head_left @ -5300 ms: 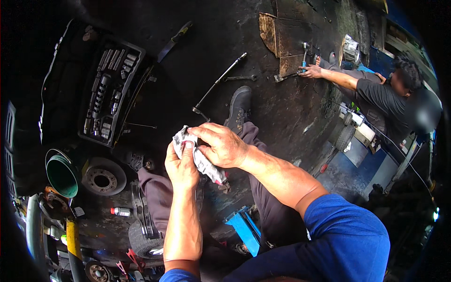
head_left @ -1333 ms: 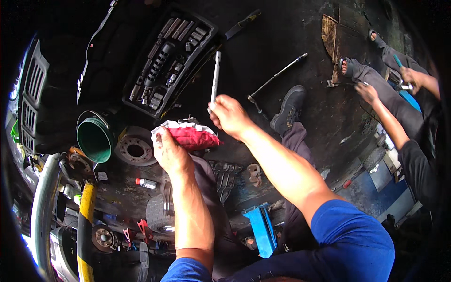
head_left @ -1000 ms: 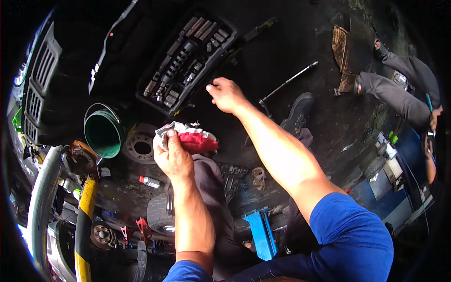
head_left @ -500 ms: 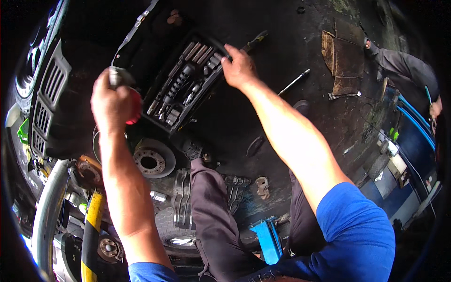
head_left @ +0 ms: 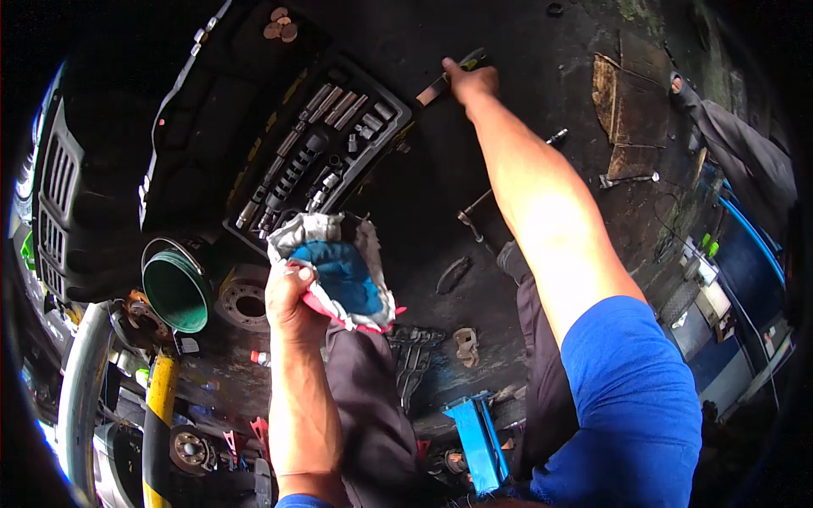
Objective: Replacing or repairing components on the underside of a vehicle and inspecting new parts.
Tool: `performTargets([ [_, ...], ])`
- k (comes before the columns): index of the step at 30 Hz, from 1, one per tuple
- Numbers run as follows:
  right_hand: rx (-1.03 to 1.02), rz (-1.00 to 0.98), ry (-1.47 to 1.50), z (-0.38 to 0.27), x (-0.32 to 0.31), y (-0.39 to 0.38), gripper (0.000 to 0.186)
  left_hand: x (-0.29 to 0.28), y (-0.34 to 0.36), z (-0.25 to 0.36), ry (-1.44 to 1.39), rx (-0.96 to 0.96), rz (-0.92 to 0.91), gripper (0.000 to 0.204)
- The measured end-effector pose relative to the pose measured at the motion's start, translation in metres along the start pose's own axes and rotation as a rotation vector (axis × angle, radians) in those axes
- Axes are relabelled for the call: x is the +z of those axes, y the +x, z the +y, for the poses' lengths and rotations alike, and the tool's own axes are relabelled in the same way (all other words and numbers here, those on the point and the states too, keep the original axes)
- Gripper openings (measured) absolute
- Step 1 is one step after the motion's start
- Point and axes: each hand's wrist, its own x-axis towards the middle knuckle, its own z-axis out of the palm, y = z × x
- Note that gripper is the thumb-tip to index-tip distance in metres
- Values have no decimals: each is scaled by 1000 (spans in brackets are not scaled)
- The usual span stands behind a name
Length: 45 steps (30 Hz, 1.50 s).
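My left hand (head_left: 294, 303) grips the side of a torn-open white and pink pouch (head_left: 342, 275), whose inside is filled with a smooth blue mass that looks like grease. It is held over my left knee. My right arm reaches forward to the dark floor, where my right hand (head_left: 474, 85) is closed on what looks like a paintbrush (head_left: 428, 94), with a pale tip and a yellow-green handle. Between and beyond my hands lies an open socket set case (head_left: 385, 137) with rows of metal sockets, partly overlapped by the pouch.
A green bucket (head_left: 176, 292) and a brake disc (head_left: 243, 305) stand at my left. A long-handled wrench (head_left: 478, 206) and a dark brake pad (head_left: 455, 275) lie on the floor. Flattened cardboard (head_left: 639, 97) is at the right, near another person's arm (head_left: 737, 131). A blue metal stand (head_left: 476, 440) is between my legs.
My left hand has drawn back towards me and turned, showing the pouch's blue inside. My right hand has left the socket case edge and taken hold of the brush farther right.
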Motion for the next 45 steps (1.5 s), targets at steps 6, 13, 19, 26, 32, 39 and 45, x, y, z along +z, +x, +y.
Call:
performTargets([
  [6,27,-61,1,4,3,27,73,-27,6,-24,-462,-147,-24,48],
  [13,-54,-576,688,28,-82,-28,26,-25,35,-48,-286,-204,110,57],
  [19,-215,-1086,729,41,-143,-137,38,88,52,-70,585,-228,-218,30],
  [26,-174,-975,684,70,-171,-147,21,118,24,-100,886,-238,-200,24],
  [32,-149,-824,858,75,-204,-78,12,93,-18,-121,566,-377,-25,25],
  [39,37,-1597,1412,83,-196,-125,41,111,-8,-127,-421,-539,5,39],
  [45,-44,-1496,1466,94,-177,-171,49,131,-38,-148,-622,-590,-428,51],
])
